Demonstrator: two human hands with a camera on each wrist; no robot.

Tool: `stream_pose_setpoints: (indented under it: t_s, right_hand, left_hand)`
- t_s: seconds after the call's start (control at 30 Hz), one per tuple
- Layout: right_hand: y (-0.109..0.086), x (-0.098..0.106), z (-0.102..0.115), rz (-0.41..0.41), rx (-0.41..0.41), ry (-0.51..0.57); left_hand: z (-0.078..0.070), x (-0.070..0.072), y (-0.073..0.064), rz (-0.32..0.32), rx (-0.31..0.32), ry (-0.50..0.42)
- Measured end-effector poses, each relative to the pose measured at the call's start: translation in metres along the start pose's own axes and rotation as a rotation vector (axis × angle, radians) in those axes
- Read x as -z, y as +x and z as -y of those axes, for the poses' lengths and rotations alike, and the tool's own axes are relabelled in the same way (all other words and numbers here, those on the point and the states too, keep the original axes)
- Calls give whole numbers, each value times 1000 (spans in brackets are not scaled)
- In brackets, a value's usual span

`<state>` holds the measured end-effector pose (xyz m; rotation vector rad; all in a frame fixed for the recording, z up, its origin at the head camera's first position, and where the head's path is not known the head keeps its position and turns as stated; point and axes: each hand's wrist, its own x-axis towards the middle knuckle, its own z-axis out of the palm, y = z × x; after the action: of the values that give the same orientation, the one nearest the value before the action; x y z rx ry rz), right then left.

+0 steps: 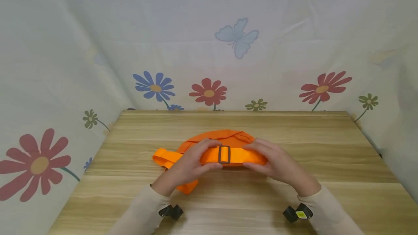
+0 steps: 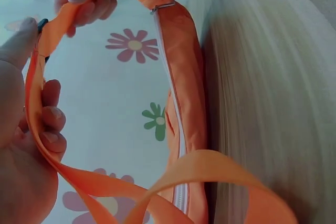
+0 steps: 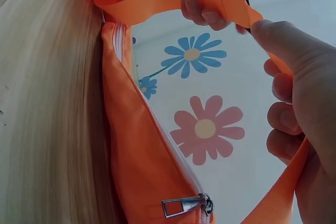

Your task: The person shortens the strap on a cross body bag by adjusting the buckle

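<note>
An orange fabric bag lies on the wooden table, its white zipper visible in both wrist views. An orange webbing strap is raised in front of it, carrying a dark slide buckle. My left hand grips the strap just left of the buckle, fingers curled round it. On the buckle's other side, my right hand holds the same strap between thumb and fingers. A metal zipper pull hangs at one end of the zipper. Part of the strap is hidden behind my hands.
A loose strap loop and a folded strap piece lie on the left. Beneath everything is a wood-grain table. Behind it hangs a white cloth backdrop with printed flowers and a butterfly. Dark wrist devices sit on both sleeves.
</note>
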<state>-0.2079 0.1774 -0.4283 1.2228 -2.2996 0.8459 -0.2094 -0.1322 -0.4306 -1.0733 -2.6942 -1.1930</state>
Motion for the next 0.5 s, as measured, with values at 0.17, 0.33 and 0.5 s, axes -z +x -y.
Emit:
stream_pose_setpoints:
  t_s: [0.17, 0.33, 0.5]
  right_hand:
    - [0, -3, -1, -32, 22, 27]
    - [2, -5, 0, -52, 24, 40]
    - [4, -7, 2, -39, 10, 55]
  left_hand:
    - [-1, -3, 1, -18, -10, 3]
    - [-1, -6, 0, -42, -28, 11]
    - [0, -8, -1, -57, -49, -15]
